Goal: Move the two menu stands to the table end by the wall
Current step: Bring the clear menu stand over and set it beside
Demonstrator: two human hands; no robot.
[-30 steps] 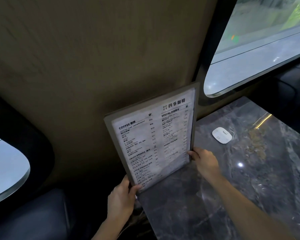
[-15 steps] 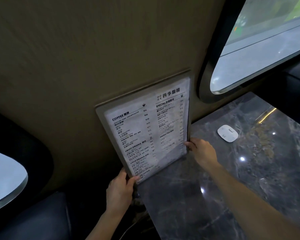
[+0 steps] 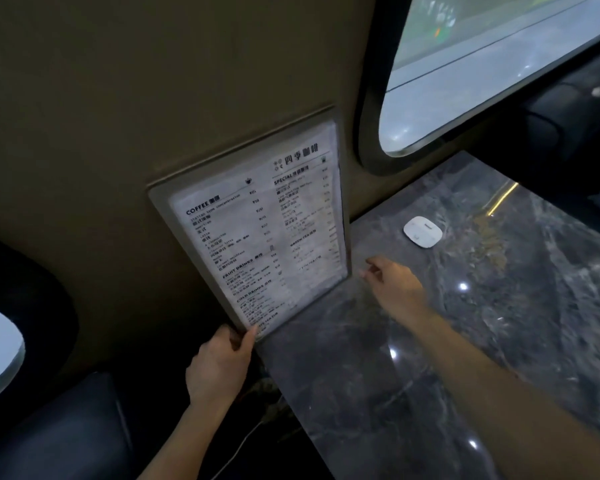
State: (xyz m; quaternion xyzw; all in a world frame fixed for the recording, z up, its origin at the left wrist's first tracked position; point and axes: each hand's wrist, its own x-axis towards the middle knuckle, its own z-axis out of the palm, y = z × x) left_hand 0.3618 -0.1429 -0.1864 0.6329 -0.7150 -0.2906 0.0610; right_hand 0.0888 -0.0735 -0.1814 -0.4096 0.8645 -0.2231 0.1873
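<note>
Standing against wall: grey-framed menu stand, black-on-white print.

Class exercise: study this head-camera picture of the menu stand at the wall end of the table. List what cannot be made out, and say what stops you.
- Second menu stand: none visible apart from the menu stand.
- Its foot: hidden behind its panel and the table edge.
- Small menu print: blurred.
- Left hand fingers: behind the panel.
- Right hand: motion-blurred.
- White gadget: too small to identify.

A small white rounded device lies on the dark marble table below an oval window.
</note>
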